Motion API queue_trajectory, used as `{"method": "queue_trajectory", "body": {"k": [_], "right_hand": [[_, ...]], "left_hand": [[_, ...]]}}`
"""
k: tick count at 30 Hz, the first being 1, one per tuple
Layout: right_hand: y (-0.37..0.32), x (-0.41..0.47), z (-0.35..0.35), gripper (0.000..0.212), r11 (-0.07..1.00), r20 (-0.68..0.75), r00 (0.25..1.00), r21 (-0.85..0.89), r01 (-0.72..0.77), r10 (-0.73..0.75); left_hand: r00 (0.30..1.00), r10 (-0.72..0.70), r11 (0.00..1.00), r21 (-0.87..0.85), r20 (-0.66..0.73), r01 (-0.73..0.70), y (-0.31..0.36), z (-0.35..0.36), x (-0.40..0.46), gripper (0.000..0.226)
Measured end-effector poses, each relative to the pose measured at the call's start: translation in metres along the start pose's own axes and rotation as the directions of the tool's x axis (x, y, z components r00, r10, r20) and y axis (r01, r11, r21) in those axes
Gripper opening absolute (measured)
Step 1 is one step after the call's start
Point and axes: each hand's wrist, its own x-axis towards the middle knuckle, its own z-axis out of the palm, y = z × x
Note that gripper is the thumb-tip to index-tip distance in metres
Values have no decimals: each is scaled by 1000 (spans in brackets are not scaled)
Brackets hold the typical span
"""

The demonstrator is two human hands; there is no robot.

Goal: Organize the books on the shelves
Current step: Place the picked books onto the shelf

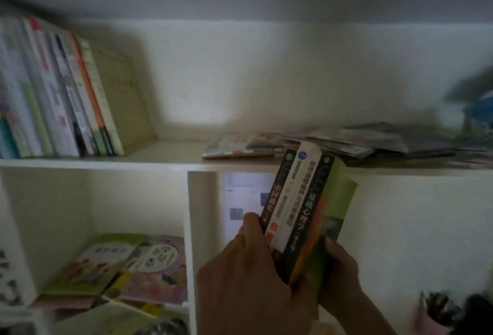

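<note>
A stack of three books [306,201], spines toward me, is held upright and tilted right in front of the white shelf unit [106,162]. The outer two spines are dark, the middle one white, and the right cover is green. My left hand [248,276] grips the stack from the left side. My right hand [338,273] grips its lower right edge. A row of books [61,94] leans on the upper shelf at the left. Several flat books and magazines [320,142] lie on the same shelf to the right.
A lower left compartment holds a loose pile of books [120,268] lying flat. A white divider [197,228] separates it from the compartment behind the held stack, where a pale book [245,201] stands. A pink cup of pens [437,310] is at the lower right.
</note>
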Motion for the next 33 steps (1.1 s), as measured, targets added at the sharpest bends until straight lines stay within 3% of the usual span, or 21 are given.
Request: {"method": "queue_trajectory", "body": {"k": [2,4,6,8,9,12,14,16,18,20,22,24,26,28,30,33], "right_hand": [[-7,1,24,107,997,26,999,-68,22,-20],[-22,2,58,96,991,96,994,-114,71,-60],[-42,2,103,69,972,173,977,-178,154,-123],[-59,17,143,19,949,266,945,-197,245,-188],[-67,30,160,14,932,308,931,-236,275,-197],[-92,77,214,29,862,391,911,-410,298,-130],[-101,111,243,64,722,411,897,-571,391,-161],[-99,149,262,95,546,360,888,-700,460,-287],[-84,177,274,93,452,241,868,-775,442,-434],[-61,199,284,66,365,231,835,-817,445,-500],[-39,218,293,45,402,291,867,-795,454,-405],[-24,233,299,63,461,321,909,-785,413,-267],[-13,240,299,78,436,396,898,-785,440,-192],[-4,238,298,66,398,391,898,-805,440,-203],[0,238,296,62,372,390,893,-813,448,-225],[3,240,300,69,341,435,878,-809,479,-200]], "left_hand": [[1000,-17,1000,-13,19,17,-10,-27,7,70],[1000,-12,997,-76,22,13,-24,-54,19,67],[1000,-13,984,-177,-19,9,-40,-78,40,70],[996,-20,966,-258,-92,-4,-54,-103,63,72],[987,-26,955,-295,-158,-22,-59,-114,75,72],[937,-58,939,-338,-344,-66,-75,-140,111,68],[890,-78,958,-282,-450,-59,-85,-150,138,66],[817,-107,982,-189,-567,-2,-96,-148,169,64],[757,-124,989,-139,-642,44,-107,-135,197,59],[718,-149,988,-126,-680,86,-118,-122,220,54],[726,-178,984,-100,-664,150,-134,-108,239,50],[762,-230,970,-80,-605,230,-151,-94,251,49],[753,-208,963,3,-624,268,-165,-80,254,46],[768,-111,934,198,-631,298,-171,-74,254,46],[863,-87,896,340,-498,287,-172,-85,253,49],[924,-40,913,362,-380,188,-176,-114,236,44]]}}
